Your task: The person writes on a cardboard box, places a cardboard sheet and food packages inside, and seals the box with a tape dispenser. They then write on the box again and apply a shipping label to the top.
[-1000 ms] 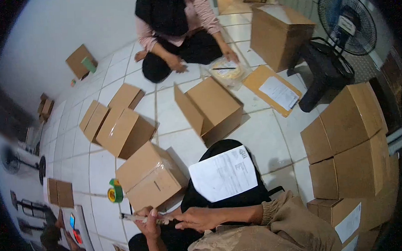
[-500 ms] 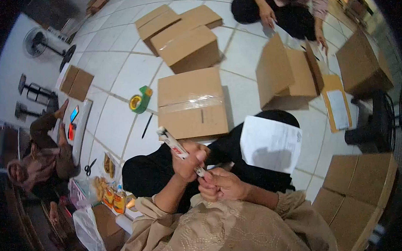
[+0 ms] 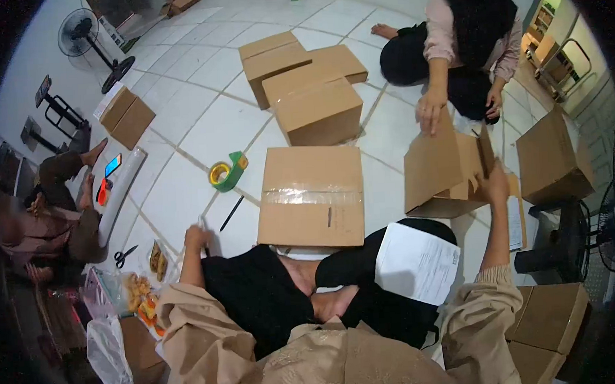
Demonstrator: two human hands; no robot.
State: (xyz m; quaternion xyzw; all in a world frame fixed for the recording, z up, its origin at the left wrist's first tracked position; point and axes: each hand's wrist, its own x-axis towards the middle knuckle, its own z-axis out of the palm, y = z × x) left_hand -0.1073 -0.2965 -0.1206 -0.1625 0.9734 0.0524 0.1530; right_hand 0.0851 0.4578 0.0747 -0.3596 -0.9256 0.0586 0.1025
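Observation:
My left hand (image 3: pixel 197 238) is low over the floor at the left, fingers closed; a thin pale thing shows at its top, too small to name. Stretched to the right, my right hand (image 3: pixel 494 185) grips the right side of an open cardboard box (image 3: pixel 433 162). A co-worker's hand (image 3: pixel 431 110) touches the top of that box's left flap. In front of my legs lies a closed, taped box (image 3: pixel 312 216). A printed sheet (image 3: pixel 418 263) rests on my right leg. Between my left hand and the taped box is a black pen (image 3: pixel 231 214).
Green tape (image 3: pixel 230 173) lies beyond the pen. More boxes (image 3: pixel 318 112) stand ahead, another (image 3: pixel 555 157) at the right. Scissors (image 3: pixel 126 256) and food packs (image 3: pixel 139 293) are at the left. One person (image 3: pixel 48 217) sits left, another (image 3: pixel 475 33) ahead right.
My hands have moved apart from my lap, left toward the floor, right to the open box. The marker no longer shows clearly. The co-worker's hand has come onto the box flap. The view has shifted.

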